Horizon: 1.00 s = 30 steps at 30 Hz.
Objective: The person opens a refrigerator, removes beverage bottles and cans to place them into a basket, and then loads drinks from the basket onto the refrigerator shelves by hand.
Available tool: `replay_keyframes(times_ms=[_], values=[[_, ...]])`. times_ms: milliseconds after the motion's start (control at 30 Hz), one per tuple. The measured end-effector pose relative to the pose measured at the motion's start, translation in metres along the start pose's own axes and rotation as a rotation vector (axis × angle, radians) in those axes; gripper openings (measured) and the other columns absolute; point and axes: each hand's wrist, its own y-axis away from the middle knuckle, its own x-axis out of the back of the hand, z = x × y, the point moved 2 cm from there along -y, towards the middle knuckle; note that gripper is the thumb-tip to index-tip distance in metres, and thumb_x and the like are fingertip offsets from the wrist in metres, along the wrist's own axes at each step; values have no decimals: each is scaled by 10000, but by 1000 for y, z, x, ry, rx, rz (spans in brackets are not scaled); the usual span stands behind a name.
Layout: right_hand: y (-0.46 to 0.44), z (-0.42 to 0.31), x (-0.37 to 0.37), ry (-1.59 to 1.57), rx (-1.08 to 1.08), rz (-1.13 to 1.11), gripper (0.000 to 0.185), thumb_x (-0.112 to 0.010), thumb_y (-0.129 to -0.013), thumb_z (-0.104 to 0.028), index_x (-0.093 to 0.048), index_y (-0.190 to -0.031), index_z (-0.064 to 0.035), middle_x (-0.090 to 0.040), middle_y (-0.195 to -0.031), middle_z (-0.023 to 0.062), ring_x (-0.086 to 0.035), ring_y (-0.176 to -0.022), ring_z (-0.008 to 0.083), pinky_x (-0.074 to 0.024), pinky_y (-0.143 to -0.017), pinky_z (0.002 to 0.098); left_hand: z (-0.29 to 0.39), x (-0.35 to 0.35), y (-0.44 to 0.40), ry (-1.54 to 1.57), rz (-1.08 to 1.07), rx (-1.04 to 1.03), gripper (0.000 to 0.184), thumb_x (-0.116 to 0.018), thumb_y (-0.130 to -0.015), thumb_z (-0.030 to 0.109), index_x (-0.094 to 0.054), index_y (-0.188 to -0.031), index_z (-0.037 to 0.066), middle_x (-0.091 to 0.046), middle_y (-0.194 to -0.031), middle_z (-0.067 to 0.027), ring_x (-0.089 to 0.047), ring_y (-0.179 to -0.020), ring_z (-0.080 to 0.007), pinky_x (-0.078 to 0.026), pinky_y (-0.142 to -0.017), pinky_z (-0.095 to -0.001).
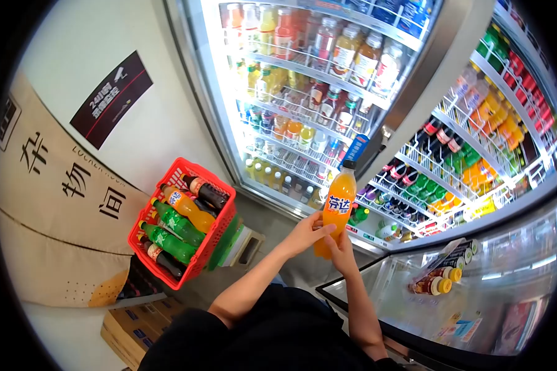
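Observation:
Both my hands hold an orange soda bottle (338,201), upright in front of the fridge, with a dark cap and a blue-and-white label. My left hand (309,234) wraps round its lower half from the left, thumb across the front. From the right, my right hand (341,252) grips it near the base. Left of my hands, a red basket (195,268) holds several bottles: dark cola bottles (205,192), an orange soda bottle (190,210) and green soda bottles (170,246), all lying slanted.
A lit drinks fridge (303,74) with full shelves stands ahead. To its right, another fridge (452,154) has its glass door (384,290) swung open beside me. Cardboard boxes (139,328) lie at lower left, near a cloth curtain (56,241). A stool (247,247) stands by the basket.

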Motion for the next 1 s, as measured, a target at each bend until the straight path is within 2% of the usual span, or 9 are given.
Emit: replay_keyframes(times_ms=[67,133,267,333,467,533,767,967,1000], values=[[-14,8,-16,-64,1,-31,521,-583,-967,-154,-380,-1430,-28,-584,-1248,103,-573,-1117,171,-464,-941,312,4,16,0,5,35,-15,539,-668,-941,306,-478,-1347,6,-645,-1168,-107,-599,-1083,-152,-461,-936,-298],[-22,10,-29,-177,-28,-97,541,-576,-969,-123,-356,-1454,-25,-528,-1328,88,-515,-1201,161,-420,-1004,309,6,29,6,-8,77,3,527,-637,-963,233,-436,-1398,15,-617,-1206,-68,-574,-1106,-131,-445,-971,-288],[-53,3,-53,-146,-30,-160,523,-581,-964,-115,-375,-1437,-23,-539,-1315,89,-523,-1194,164,-422,-1000,309,4,62,4,22,136,-77,543,-636,-966,238,-419,-1411,17,-611,-1212,-67,-571,-1108,-134,-444,-965,-285],[-68,-2,-66,-40,3,-217,500,-584,-961,-110,-395,-1416,-23,-541,-1316,93,-525,-1192,165,-417,-1006,310,3,82,7,-23,239,-114,503,-666,-946,282,-486,-1335,17,-644,-1118,-91,-614,-1014,-143,-484,-882,-284],[-93,-7,-99,-107,14,-280,478,-592,-954,-106,-417,-1391,-24,-546,-1277,86,-526,-1183,171,-410,-1010,314,20,115,22,-21,279,-139,481,-660,-953,253,-490,-1341,24,-641,-1109,-92,-613,-1020,-144,-488,-879,-291],[-108,6,-109,58,168,-293,469,-607,-947,-111,-426,-1371,-22,-546,-1229,79,-524,-1174,175,-407,-1008,315,22,128,28,-61,334,-195,450,-656,-955,235,-517,-1322,15,-627,-1118,-83,-608,-1041,-152,-487,-891,-296],[-144,3,-151,-29,127,-468,416,-656,-928,-148,-487,-1286,-19,-580,-1182,95,-557,-1107,165,-444,-947,319,26,161,44,-111,568,-257,401,-641,-961,246,-573,-1287,23,-557,-1175,-89,-563,-1091,-162,-445,-946,-312],[-163,9,-173,71,120,-612,468,-671,-909,-135,-475,-1316,-15,-599,-1184,102,-580,-1088,169,-464,-937,327,27,171,58,-253,783,-303,394,-639,-951,268,-606,-1261,28,-535,-1158,-100,-513,-1086,-183,-404,-980,-318],[-164,6,-177,-36,95,-635,511,-679,-898,-111,-441,-1340,-15,-597,-1189,111,-585,-1093,177,-469,-943,335,22,174,58,-245,805,-287,418,-641,-948,304,-608,-1263,33,-533,-1163,-98,-485,-1137,-199,-376,-1011,-331]])
